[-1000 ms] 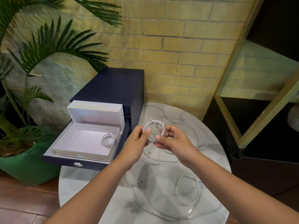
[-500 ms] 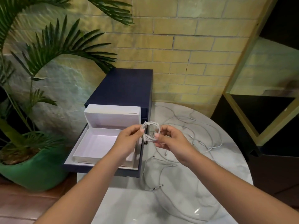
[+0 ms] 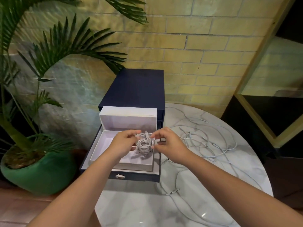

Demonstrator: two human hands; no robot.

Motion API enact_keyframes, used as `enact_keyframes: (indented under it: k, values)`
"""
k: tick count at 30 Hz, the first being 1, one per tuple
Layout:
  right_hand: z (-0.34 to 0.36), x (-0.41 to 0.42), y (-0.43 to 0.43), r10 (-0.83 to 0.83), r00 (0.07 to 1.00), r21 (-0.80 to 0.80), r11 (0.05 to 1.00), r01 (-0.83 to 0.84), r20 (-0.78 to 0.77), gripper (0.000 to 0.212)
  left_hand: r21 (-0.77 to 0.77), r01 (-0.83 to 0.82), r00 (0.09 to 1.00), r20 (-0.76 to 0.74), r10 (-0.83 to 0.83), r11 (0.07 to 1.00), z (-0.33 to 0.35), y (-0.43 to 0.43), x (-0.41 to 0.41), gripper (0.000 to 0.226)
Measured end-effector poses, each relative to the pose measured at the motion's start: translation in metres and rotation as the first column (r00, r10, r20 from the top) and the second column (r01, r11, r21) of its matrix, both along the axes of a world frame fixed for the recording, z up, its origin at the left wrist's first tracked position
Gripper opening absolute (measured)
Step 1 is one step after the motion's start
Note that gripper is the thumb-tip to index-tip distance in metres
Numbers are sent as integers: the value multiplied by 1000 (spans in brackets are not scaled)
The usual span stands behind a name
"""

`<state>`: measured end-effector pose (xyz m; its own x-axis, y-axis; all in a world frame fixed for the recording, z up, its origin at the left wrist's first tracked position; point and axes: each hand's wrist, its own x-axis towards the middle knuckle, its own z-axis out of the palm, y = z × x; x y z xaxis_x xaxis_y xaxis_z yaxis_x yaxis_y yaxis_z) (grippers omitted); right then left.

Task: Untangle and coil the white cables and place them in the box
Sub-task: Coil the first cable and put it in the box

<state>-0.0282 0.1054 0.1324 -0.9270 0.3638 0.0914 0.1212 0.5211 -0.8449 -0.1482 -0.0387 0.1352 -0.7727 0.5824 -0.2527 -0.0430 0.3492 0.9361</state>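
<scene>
Since half a second ago: both hands and the coil have shifted left, from above the drawer's right edge to over the box's interior.

- Palm (image 3: 54, 46), in green pot (image 3: 41, 176): far left, on the floor.
- Navy drawer cabinet (image 3: 136, 87): against the brick wall (image 3: 188, 46), standing at the marble table's left edge; its drawer (image 3: 136, 176) is pulled out.
- White box (image 3: 103, 148): sits in the open drawer, hinged lid upright at the back.
- Left hand (image 3: 123, 144): over the box, fingers curled, pinching the coil's left side.
- Coiled white cable (image 3: 145, 145): a tight bundle between the two hands, inside the box outline towards its right wall. Whether it rests on the box floor cannot be told.
- Right hand (image 3: 169, 145): over the box's right rim, thumb and fingertips pinching the coil's right side.
- Loose white cables (image 3: 206, 143): tangled loops on the table, right of the drawer, apart from the box.
- Marble table (image 3: 188, 210): round, white, veined.
</scene>
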Motion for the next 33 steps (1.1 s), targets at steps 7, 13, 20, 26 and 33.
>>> enact_keyframes:
  k: [7,13,20,26,33]
  values:
    - [-6,-9,7,13,981,318,945,-74,192,48,-159,7,997,-72,-18,987,-20,1,-17,20]
    - [-4,-11,14,30,938,420,889,-183,344,76,-176,18,990,-133,-42,984,-28,8,-22,18]
    - [-11,-12,18,50,930,418,883,-211,364,80,-264,-84,929,-370,-20,961,-35,12,-16,17]
    - [-12,-15,20,75,913,426,867,-259,401,81,-293,6,922,-368,-118,956,-33,9,-14,30]
    - [-9,-16,21,88,911,427,862,-272,402,80,-437,122,850,-418,-322,891,-37,8,-15,76]
